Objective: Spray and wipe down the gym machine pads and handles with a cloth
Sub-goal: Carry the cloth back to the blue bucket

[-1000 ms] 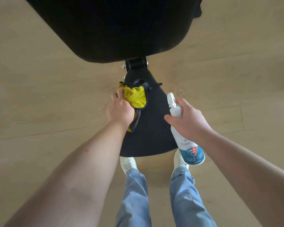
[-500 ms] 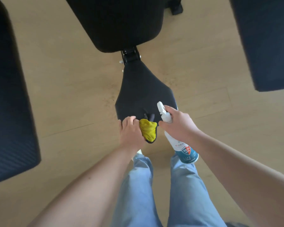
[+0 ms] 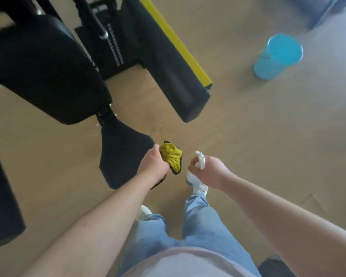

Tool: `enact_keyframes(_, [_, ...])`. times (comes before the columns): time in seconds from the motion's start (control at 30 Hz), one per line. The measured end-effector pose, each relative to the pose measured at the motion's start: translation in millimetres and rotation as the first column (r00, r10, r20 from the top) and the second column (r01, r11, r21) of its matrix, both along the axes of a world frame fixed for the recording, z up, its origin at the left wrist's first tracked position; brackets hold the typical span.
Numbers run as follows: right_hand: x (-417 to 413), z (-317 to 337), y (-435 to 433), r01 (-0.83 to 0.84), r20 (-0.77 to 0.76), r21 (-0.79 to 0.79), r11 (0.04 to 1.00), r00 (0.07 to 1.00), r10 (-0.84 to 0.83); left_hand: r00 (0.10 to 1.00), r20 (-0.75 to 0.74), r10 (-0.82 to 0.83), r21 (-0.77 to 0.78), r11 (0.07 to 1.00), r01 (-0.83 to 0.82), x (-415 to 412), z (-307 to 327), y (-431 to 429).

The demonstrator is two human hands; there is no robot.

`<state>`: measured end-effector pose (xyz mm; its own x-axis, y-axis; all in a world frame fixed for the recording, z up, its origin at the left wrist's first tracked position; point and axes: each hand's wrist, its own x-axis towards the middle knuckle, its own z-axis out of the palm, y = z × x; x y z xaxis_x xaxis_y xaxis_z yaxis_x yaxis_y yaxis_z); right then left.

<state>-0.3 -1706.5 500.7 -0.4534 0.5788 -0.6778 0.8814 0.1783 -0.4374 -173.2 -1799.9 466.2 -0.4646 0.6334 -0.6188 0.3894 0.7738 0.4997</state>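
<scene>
Cloth (image 3: pixel 172 158): yellow with a dark edge, bunched up at the centre of the frame, just beside the right edge of the small black pad (image 3: pixel 122 152). I cannot tell whether it touches the pad.
Left hand (image 3: pixel 154 162): fingers curled round the cloth, gripping it as a wad.
Cloth handling: likely soft, limp and very light. It is best held bunched in the palm so a thick fold faces the surface and no loose corner trails.
Spray bottle (image 3: pixel 197 162): white and motion-blurred, just right of the cloth. The nozzle shows above the fist and the body hangs below.
Right hand (image 3: pixel 210 170): closed round the bottle's neck.
Bottle handling: probably light, stiff plastic that gets slippery if wet. The neck is the place to hold it, with a finger free for the trigger.
Other pads: a large pad (image 3: pixel 44 66) at upper left and a long pad (image 3: pixel 168 66) with a yellow bar at upper centre.
Pad handling: they look firmly mounted with smooth covers, so they should take steady pressure.
Handles: none plainly visible.
Blue tub (image 3: pixel 278 56): on the floor at upper right, well apart.
</scene>
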Motion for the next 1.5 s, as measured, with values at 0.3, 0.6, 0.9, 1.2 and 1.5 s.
enact_keyframes(0.3, [90.5, 54.4, 118.1, 0.237, -0.129, 0.163, 0.958, 0.968, -0.218, 0.999, 0.007, -0.051, 0.02, 0.998, 0.051, 86.4, 53.9, 143.7])
enact_keyframes(0.6, [153.7, 68.0, 249.1, 0.224, -0.136, 0.261, 0.939, 0.971, -0.194, 0.995, 0.091, -0.048, 0.092, 0.995, 0.04, 165.9, 85.4, 289.6])
enact_keyframes(0.9, [173.3, 61.7, 400.2, 0.223, -0.074, 0.258, 0.94, 0.975, -0.211, 0.892, 0.217, -0.397, 0.244, 0.907, 0.344, 184.1, 92.2, 447.4])
enact_keyframes(1.2, [191.6, 42.0, 595.5, 0.527, -0.164, 0.218, 0.822, 0.85, -0.501, 0.905, 0.22, -0.363, 0.227, 0.922, 0.314, 181.6, 53.7, 670.8])
enact_keyframes(1.5, [228.6, 25.8, 779.9, 0.505, -0.035, 0.18, 0.844, 0.861, -0.508, 0.907, 0.159, -0.389, 0.166, 0.916, 0.364, 205.8, 41.7, 863.2])
